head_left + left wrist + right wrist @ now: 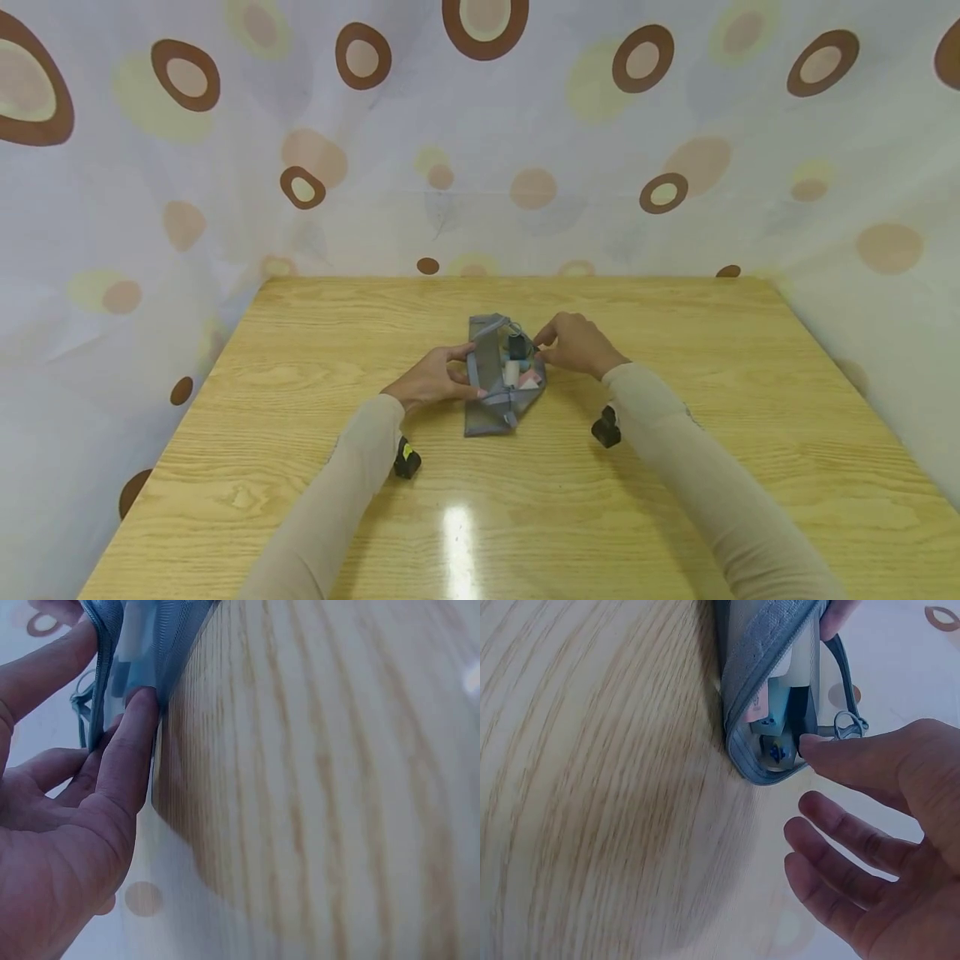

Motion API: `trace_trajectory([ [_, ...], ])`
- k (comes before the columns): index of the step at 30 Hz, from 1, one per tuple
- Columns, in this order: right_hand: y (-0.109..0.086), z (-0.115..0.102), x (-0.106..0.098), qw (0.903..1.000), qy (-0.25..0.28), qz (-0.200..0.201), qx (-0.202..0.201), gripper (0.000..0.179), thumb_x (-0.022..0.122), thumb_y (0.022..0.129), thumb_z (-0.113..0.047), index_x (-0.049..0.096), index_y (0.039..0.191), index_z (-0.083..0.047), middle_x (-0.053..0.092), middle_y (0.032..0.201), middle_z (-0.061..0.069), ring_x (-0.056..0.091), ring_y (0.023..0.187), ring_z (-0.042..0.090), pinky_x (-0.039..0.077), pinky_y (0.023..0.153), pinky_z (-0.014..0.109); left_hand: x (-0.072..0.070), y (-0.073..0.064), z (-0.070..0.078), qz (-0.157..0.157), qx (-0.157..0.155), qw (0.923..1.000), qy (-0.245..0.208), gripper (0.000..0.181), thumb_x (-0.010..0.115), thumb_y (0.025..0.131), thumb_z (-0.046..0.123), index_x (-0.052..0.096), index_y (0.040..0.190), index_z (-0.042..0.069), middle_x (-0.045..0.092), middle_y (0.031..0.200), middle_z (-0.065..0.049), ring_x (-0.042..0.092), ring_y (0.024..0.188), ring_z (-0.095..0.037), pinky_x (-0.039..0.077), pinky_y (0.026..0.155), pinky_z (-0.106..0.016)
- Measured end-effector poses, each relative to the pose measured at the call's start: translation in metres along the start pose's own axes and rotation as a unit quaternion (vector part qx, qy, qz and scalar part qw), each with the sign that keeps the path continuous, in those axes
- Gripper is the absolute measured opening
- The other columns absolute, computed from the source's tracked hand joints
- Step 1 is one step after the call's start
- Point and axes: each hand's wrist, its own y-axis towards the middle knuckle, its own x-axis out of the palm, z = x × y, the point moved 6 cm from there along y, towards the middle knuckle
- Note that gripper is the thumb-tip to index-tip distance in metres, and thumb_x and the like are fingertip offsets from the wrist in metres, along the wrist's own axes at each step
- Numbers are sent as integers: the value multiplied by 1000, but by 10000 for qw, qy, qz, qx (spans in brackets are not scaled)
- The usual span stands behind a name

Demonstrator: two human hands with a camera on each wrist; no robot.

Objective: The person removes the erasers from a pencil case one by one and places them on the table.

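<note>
A grey-blue mesh zipper pouch lies on the wooden table with its top unzipped. Inside show a dark item, a white cylinder, a teal piece and a pink piece. My left hand grips the pouch along its left side, thumb and fingers spread on the fabric. At the opposite edge, my right hand pinches the pouch's rim with thumb and forefinger, the thumb tip right by the dark item. Its other fingers are loosely bent, apart from the pouch. A cord loop hangs at the zipper end.
The wooden table stretches around the pouch on all sides. Behind it and at both sides hangs a white curtain with brown and beige spots. Black wrist cameras sit under both sleeves.
</note>
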Motion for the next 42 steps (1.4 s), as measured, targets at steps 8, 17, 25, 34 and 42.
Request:
trace_trajectory([
  [8,5,-5,9,9991,385,152,-72,26,77,91,-13,76,113,1,73,116,17,67,108,38,54,93,56,2,1,-1,-65,-13,10000,-14,94,80,85,2,24,161,4,40,148,-16,66,115,-29,57,92,-34],
  [17,12,-1,17,9990,407,149,114,28,78,91,-15,76,113,2,71,121,16,31,47,11,33,49,26,4,1,-1,-142,24,9999,-24,94,79,85,-2,23,161,3,40,148,-17,67,112,-30,57,91,-34],
  [25,15,-2,15,9992,360,157,95,20,81,88,-19,78,90,1,67,129,15,20,46,8,25,47,24,3,0,1,-174,85,9998,-87,93,78,85,-4,23,160,1,40,147,-20,67,111,-29,58,90,-34],
  [34,18,-1,13,9990,402,90,193,24,82,88,-21,77,89,2,65,132,14,23,47,9,30,49,24,2,3,0,-287,12,9992,-268,95,76,85,-10,20,160,0,40,148,-21,67,111,-31,58,90,-35],
  [42,18,1,14,9986,453,37,272,36,83,86,-21,74,109,5,65,133,15,28,51,10,36,55,26,4,2,1,-335,-118,9987,-359,95,75,85,-13,19,160,-1,46,144,-24,68,111,-34,57,93,-36],
])
